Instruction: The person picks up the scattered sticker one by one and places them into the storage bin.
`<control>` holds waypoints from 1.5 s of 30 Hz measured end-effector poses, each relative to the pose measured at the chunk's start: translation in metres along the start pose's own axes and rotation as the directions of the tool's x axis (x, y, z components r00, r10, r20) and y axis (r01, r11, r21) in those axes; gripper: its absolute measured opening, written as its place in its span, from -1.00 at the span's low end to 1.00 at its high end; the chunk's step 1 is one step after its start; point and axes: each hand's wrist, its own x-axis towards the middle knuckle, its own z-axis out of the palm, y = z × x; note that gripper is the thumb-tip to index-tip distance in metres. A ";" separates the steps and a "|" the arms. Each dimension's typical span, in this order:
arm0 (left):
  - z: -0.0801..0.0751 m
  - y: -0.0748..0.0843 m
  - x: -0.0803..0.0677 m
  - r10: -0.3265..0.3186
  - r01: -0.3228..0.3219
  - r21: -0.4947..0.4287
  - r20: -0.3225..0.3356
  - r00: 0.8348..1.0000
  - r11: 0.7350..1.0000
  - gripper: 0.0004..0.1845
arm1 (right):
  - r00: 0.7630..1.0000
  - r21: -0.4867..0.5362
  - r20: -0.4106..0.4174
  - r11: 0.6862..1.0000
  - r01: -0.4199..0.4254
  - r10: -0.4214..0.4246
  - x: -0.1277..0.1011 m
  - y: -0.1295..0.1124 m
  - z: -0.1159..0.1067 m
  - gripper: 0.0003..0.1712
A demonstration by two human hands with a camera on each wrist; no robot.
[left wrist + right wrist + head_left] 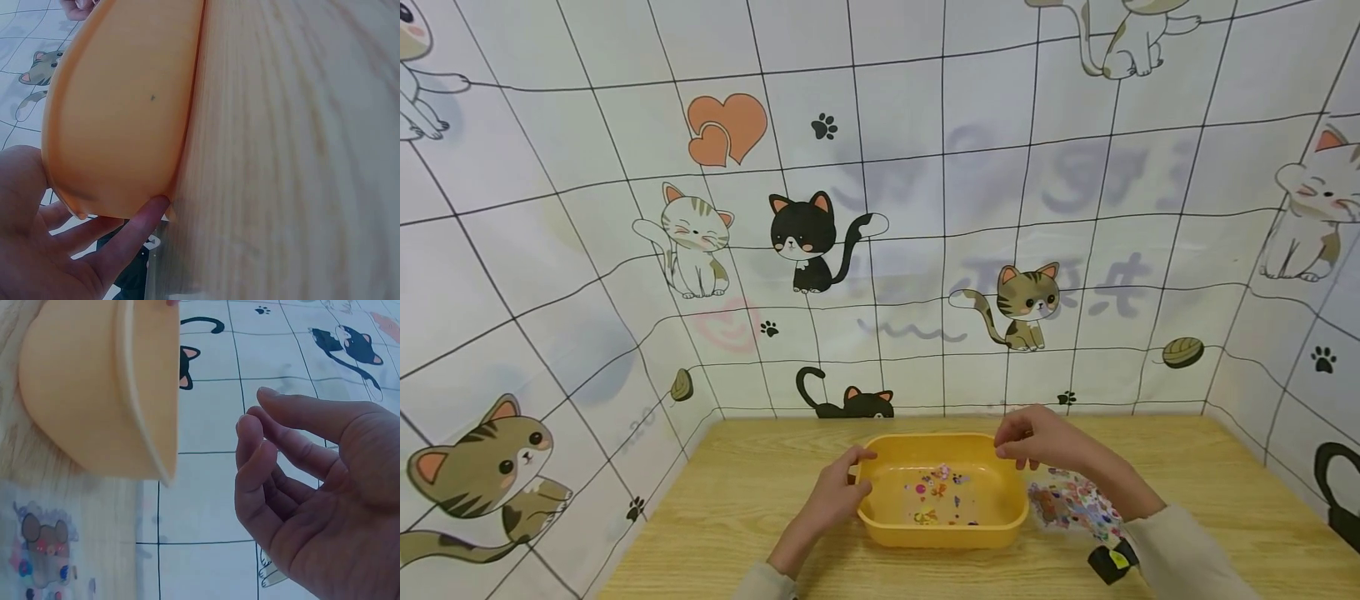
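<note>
While left hand grips tub — sticker sheet lies beside.

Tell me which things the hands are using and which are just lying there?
In use: yellow tub, held by the left hand; small stickers in it; right hand above its rim.
Lying about: sticker sheet; black and yellow object.

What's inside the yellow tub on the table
Small colourful stickers lie scattered on the floor of the yellow tub. The tub's near wall hides the closest strip of its floor, so anything there cannot be seen.
</note>
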 end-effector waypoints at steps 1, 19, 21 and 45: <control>0.000 0.000 0.000 -0.001 0.001 -0.002 0.000 1.000 1.000 -0.52 | 1.000 0.004 -0.008 1.000 0.005 -0.005 -0.002 0.003 -0.001 -0.83; 0.000 0.000 -0.001 0.002 -0.002 -0.001 0.002 1.000 1.000 -0.54 | 0.991 0.143 -0.133 0.990 0.000 0.019 -0.048 0.050 -0.020 -0.72; 0.000 0.000 -0.001 0.001 -0.001 0.000 0.002 1.000 1.000 -0.54 | 0.989 0.150 -0.140 0.988 -0.019 0.040 -0.053 0.055 -0.022 -0.69; -0.001 0.003 -0.001 -0.012 0.011 0.032 0.003 1.000 0.999 -0.54 | 0.947 -0.009 -0.247 0.977 -0.212 0.203 -0.083 0.095 -0.041 -0.68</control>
